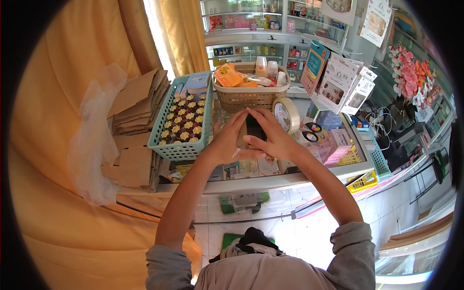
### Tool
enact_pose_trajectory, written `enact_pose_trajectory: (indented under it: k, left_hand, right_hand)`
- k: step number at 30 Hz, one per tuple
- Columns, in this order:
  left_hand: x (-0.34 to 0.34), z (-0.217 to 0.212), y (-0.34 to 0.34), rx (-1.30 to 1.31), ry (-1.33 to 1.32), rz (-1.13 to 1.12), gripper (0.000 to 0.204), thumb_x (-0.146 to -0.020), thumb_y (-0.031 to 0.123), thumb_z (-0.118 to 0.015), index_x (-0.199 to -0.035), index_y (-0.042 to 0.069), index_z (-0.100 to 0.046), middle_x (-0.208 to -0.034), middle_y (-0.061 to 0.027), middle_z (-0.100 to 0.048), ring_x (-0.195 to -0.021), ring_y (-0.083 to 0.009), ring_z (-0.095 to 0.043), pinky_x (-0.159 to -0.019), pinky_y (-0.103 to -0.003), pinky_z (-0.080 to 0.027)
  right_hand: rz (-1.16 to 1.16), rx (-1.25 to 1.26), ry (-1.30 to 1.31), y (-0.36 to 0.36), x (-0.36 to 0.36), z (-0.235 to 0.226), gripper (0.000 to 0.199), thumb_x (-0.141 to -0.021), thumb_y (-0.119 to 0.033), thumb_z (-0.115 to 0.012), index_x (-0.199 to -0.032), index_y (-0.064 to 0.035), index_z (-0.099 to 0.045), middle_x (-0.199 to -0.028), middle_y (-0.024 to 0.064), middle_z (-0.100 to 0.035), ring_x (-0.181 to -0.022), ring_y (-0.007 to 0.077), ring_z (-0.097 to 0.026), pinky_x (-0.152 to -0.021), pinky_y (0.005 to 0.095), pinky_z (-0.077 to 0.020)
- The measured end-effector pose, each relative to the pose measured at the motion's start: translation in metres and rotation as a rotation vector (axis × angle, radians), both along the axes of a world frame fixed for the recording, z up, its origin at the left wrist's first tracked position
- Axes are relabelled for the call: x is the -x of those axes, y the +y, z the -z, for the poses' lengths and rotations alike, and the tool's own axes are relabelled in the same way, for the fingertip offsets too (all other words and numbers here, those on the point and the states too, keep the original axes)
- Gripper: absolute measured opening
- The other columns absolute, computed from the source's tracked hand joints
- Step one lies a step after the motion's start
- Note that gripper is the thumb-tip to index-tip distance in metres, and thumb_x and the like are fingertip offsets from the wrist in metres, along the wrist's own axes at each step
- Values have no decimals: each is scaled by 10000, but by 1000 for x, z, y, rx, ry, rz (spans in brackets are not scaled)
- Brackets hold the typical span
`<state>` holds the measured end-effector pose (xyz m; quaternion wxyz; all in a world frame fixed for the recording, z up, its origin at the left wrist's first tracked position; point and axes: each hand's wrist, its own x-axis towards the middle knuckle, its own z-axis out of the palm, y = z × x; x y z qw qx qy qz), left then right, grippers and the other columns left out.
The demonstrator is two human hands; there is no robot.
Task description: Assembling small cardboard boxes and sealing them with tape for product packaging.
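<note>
Small dark-and-brown item [255, 128] sits mid-frame, half hidden, long axis looking roughly up-down, far end toward the tan basket [249, 99] at upper centre. Left hand [225, 141] and right hand [279, 138] are clamped around it, fingertips about meeting.
</note>
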<state>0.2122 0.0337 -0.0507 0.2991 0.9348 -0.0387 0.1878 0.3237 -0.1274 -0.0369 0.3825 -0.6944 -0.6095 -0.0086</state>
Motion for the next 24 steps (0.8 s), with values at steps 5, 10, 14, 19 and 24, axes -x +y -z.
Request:
enact_pose_trajectory:
  k: [5,10,14,19,24]
  left_hand:
    - [-2,3,2,-21,-8,-13,1239,-549,659,-780,-1461,22,-236,-1497,-142,-278,-1394,-271,-276,-1100,-597,-107]
    - [1,-8,-4,-54,-144,-20,1174,-594,638,-774,-1453,22,-263,-1493,-150,-284,-1399,-300,-254,-1121,-549,-128]
    - [6,-14,-7,-19,-216,6,1063,-671,598,-747,-1449,38,-287,-1503,-151,-269,-1408,-324,-225,-1132,-526,-126]
    - [8,-28,-13,-59,-281,-17,637,-904,275,-605,-1443,72,-332,-1505,-134,-302,-1428,-301,-197,-1141,-460,-156]
    - [10,-51,-17,8,-266,-30,560,-929,224,-575,-1416,45,-365,-1472,-162,-349,-1414,-307,-237,-1135,-451,-184]
  right_hand:
    - [10,-4,-34,0,-4,4,673,-883,-346,-593,-1412,-23,-331,-1380,225,-335,-1285,378,-361,-1071,413,-306]
    - [77,-64,-83,-4,1,4,533,-910,-275,-561,-1346,-2,-421,-1396,224,-368,-1301,380,-355,-1074,420,-304]
    - [98,-148,-81,-8,11,-11,381,-933,-208,-527,-1235,24,-525,-1343,235,-464,-1254,390,-425,-1049,430,-338]
    - [42,-195,-60,-13,10,-30,290,-919,-137,-538,-1149,34,-580,-1238,234,-553,-1094,390,-559,-944,425,-437]
    - [-30,-110,74,-21,9,-59,226,-877,-58,-574,-1087,20,-608,-1162,200,-601,-967,348,-628,-811,378,-508]
